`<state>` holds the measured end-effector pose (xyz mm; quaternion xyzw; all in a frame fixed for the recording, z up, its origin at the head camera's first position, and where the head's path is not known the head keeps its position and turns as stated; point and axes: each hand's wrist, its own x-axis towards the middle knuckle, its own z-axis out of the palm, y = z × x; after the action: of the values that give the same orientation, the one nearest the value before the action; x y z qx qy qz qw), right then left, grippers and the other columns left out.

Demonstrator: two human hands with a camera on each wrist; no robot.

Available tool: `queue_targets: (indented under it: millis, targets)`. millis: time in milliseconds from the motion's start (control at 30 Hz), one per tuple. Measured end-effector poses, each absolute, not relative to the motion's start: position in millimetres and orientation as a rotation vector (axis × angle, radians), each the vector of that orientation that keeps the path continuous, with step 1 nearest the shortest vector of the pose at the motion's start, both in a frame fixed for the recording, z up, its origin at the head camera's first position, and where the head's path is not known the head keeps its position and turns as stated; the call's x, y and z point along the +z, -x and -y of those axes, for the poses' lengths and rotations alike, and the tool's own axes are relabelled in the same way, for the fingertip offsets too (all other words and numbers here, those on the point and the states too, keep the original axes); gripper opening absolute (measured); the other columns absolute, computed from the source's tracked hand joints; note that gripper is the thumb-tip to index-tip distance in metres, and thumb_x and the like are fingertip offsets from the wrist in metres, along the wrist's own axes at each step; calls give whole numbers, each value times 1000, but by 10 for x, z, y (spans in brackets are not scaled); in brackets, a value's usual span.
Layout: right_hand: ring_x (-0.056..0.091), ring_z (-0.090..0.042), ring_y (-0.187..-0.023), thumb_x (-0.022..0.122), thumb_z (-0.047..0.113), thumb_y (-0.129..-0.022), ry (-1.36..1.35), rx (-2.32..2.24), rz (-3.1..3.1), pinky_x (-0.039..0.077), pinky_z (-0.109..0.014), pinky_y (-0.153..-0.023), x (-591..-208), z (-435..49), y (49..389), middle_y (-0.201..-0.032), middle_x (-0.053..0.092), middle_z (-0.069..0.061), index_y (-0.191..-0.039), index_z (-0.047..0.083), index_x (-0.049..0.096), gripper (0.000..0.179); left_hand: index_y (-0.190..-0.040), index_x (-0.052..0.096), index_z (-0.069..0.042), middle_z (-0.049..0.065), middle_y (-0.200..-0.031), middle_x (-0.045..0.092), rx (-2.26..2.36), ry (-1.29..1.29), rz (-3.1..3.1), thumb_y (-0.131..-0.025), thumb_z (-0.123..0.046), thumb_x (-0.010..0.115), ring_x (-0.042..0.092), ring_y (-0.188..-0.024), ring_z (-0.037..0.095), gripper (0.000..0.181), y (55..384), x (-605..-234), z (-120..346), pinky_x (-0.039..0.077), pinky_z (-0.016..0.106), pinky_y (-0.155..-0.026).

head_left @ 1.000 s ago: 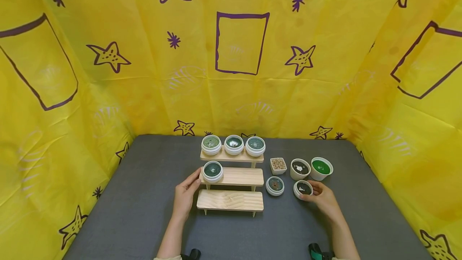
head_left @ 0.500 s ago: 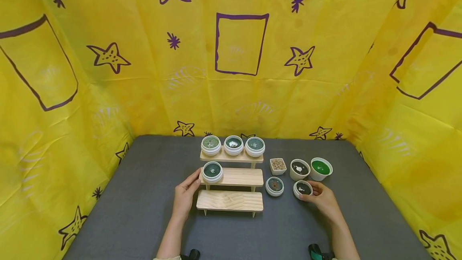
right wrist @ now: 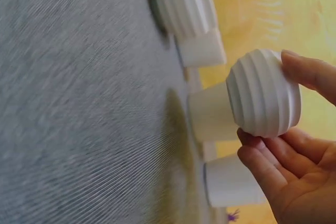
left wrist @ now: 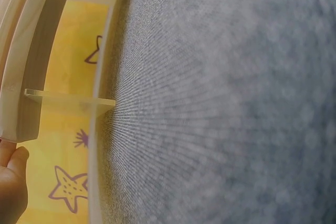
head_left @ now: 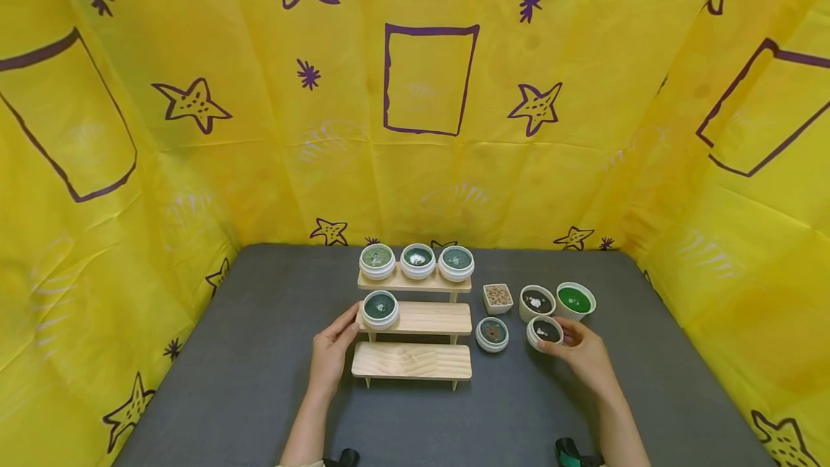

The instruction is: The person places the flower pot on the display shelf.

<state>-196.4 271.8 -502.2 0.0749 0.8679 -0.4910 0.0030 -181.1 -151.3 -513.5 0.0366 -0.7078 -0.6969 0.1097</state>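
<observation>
In the head view my right hand [head_left: 586, 355] pinches a small white ribbed pot [head_left: 533, 337] by its sides, thumb in front and fingers behind; its filling is dark with pale flecks. The right wrist view shows this ribbed pot [right wrist: 260, 95] raised off the grey table, between thumb and fingertips. My left hand [head_left: 331, 355] grips the left end of the middle board of a three-step wooden stand [head_left: 434, 318], thumb and forefinger at its corners. Right beside those fingers, a ribbed pot with teal filling [head_left: 380, 310] sits on that board.
Three ribbed pots [head_left: 418, 261] line the top board; the lowest board [head_left: 411, 361] is bare wood. Right of the stand are a square dish of grains [head_left: 498, 298], another ribbed pot [head_left: 492, 335], a dark-filled cup [head_left: 537, 303] and a green-filled cup [head_left: 576, 300]. Yellow cloth hangs behind.
My right hand has lifted the dark-filled ribbed pot slightly, and it now overlaps the cup behind it. My left hand stays at the stand. The head view has shifted slightly.
</observation>
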Motion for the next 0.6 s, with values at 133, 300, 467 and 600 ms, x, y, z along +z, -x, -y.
queue_targets:
  millis: [133,300,467,600]
  targets:
    - [59,7,-89,83,25,-79,-217,-1558,-2731,50,-10,-78,-4913,-2663,1969,-129,64,-24,-136,1,56,68,-137,56,0,16,-143,55,-2046,-110,2079,-98,-5,56,52,-115,-16,40,1807,-5134,1515,41,3,-99]
    - [59,8,-92,84,26,-79,-174,-1576,-2733,50,-7,-80,-4772,-2569,1950,-130,64,-23,-136,3,57,67,-137,56,1,16,-143,55,-2054,-110,2075,-98,-4,56,52,-115,-16,40,1807,-5137,1514,41,3,-99]
    - [60,7,-96,84,26,-78,-112,-1616,-2733,50,-5,-81,-4631,-2455,1910,-129,65,-21,-135,5,58,66,-137,56,1,17,-143,55,-2059,-109,2071,-98,-4,56,52,-116,-16,40,1807,-5136,1512,41,3,-99]
    - [64,4,-97,84,24,-78,-47,-1670,-2714,51,-7,-81,-4555,-2358,1896,-127,66,-20,-134,5,58,64,-137,55,2,17,-143,54,-2061,-108,2068,-98,-4,56,52,-115,-16,40,1806,-5134,1507,41,2,-99]
